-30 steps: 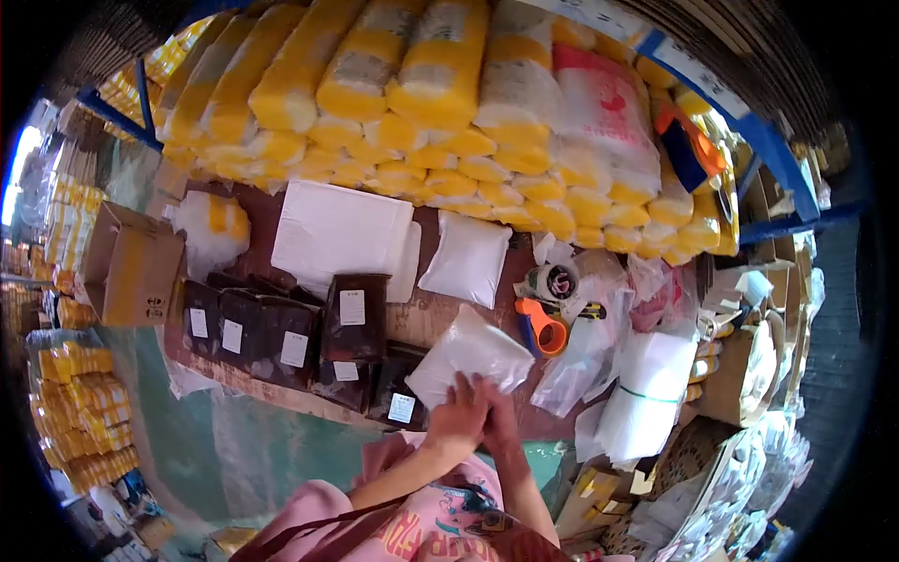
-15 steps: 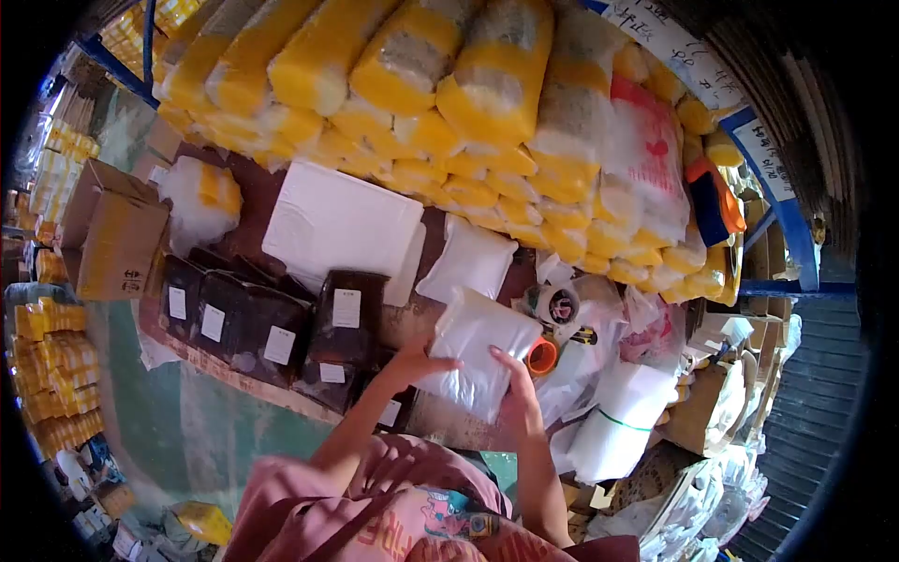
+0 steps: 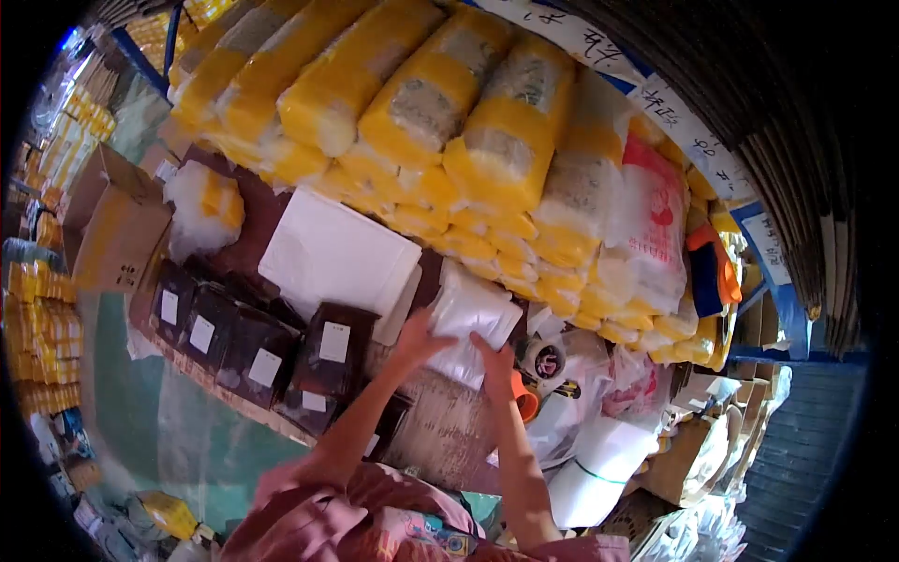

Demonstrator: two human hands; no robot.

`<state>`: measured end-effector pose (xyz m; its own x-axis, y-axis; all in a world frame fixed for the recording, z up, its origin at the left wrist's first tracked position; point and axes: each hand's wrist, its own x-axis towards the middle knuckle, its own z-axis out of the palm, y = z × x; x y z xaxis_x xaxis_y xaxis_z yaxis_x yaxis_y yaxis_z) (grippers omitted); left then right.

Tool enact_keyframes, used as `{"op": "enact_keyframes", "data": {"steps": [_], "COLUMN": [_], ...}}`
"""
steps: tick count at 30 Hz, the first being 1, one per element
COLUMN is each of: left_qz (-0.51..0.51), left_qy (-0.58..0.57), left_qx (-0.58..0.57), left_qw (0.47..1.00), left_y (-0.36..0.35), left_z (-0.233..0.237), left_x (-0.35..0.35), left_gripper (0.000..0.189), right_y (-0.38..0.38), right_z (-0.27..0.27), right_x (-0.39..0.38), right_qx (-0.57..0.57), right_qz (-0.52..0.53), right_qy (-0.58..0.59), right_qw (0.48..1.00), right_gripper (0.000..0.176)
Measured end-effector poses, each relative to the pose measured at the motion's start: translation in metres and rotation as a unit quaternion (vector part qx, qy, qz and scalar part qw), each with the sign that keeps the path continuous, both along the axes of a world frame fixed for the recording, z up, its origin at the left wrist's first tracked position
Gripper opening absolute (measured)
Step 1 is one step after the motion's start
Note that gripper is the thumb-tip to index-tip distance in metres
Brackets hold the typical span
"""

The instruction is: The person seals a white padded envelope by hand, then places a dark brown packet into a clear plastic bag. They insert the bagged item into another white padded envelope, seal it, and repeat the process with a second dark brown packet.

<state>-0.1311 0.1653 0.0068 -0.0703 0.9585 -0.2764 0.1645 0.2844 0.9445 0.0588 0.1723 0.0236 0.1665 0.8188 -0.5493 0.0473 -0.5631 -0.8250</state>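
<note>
A white package in clear, shiny plastic (image 3: 461, 358) is between my two hands, close against another white plastic-wrapped packet (image 3: 476, 298) behind it. My left hand (image 3: 419, 341) grips its left edge, fingers reaching over the top. On the right side, my right hand (image 3: 493, 358) holds it with the thumb over the plastic. What lies under the package is hidden. An orange tape ring (image 3: 525, 397) sits just beside my right wrist. Left of my left hand stand dark brown packs with white labels (image 3: 328, 351).
Large white sheets (image 3: 337, 253) lie on the table behind the dark packs. Yellow-and-clear wrapped bundles (image 3: 421, 108) are piled high along the back. A tape roll (image 3: 545, 361) and a white plastic roll (image 3: 599, 459) are at right; an open carton (image 3: 122, 234) stands at left.
My hands have moved the plastic-wrapped package away from my body and slightly left, up to the white packet behind. The view has tilted, so the surroundings sit a little lower.
</note>
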Motion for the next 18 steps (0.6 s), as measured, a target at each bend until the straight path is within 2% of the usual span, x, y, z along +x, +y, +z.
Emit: {"op": "enact_keyframes", "data": {"steps": [1,2,3,4,5,6,7,8,13,16,18], "left_qz": [-0.020,0.008,0.035,0.063,0.024,0.008,0.006,-0.005,-0.023,-0.001,0.014], "left_qy": [0.101,0.112,0.123,0.133,0.096,0.111,0.069,0.022,0.035,0.067,0.080], "left_qx": [0.027,0.018,0.009,0.003,-0.063,0.008,0.005,-0.011,-0.097,-0.100,-0.091], "left_qw": [0.994,0.994,0.992,0.989,0.993,0.994,0.998,1.000,0.994,0.993,0.992], "left_y": [0.007,0.011,0.013,0.016,0.018,0.019,0.029,0.023,0.022,0.006,-0.007], "left_z": [-0.014,-0.011,-0.008,-0.005,-0.025,-0.078,-0.066,-0.057,-0.048,-0.031,-0.022], "left_x": [-0.003,-0.002,0.002,0.006,0.008,0.016,0.011,0.013,0.009,0.008,0.009], "left_gripper": [0.082,0.087,0.092,0.097,0.106,0.109,0.108,0.108,0.097,0.092,0.091], "right_y": [0.010,0.019,0.024,0.017,0.016,0.029,0.030,0.028,0.024,0.011,-0.005], "right_z": [0.002,0.002,-0.004,-0.013,-0.025,-0.032,-0.023,-0.020,-0.023,-0.025,-0.025], "right_x": [0.002,0.004,0.007,0.010,0.014,0.013,0.010,0.006,0.005,0.005,-0.002], "right_qx": [0.015,0.031,0.012,0.009,0.017,0.037,0.034,0.021,-0.050,-0.056,0.008], "right_qz": [0.032,0.062,0.052,0.051,0.052,0.058,0.033,0.022,-0.012,-0.014,-0.008], "right_qy": [-0.099,-0.198,-0.225,-0.208,-0.190,-0.169,-0.050,-0.056,0.048,0.067,-0.003], "right_qw": [0.994,0.978,0.973,0.977,0.980,0.983,0.998,0.998,0.998,0.996,1.000], "right_gripper": [0.044,0.047,0.056,0.056,0.056,0.056,0.059,0.059,0.060,0.063,0.063]}}
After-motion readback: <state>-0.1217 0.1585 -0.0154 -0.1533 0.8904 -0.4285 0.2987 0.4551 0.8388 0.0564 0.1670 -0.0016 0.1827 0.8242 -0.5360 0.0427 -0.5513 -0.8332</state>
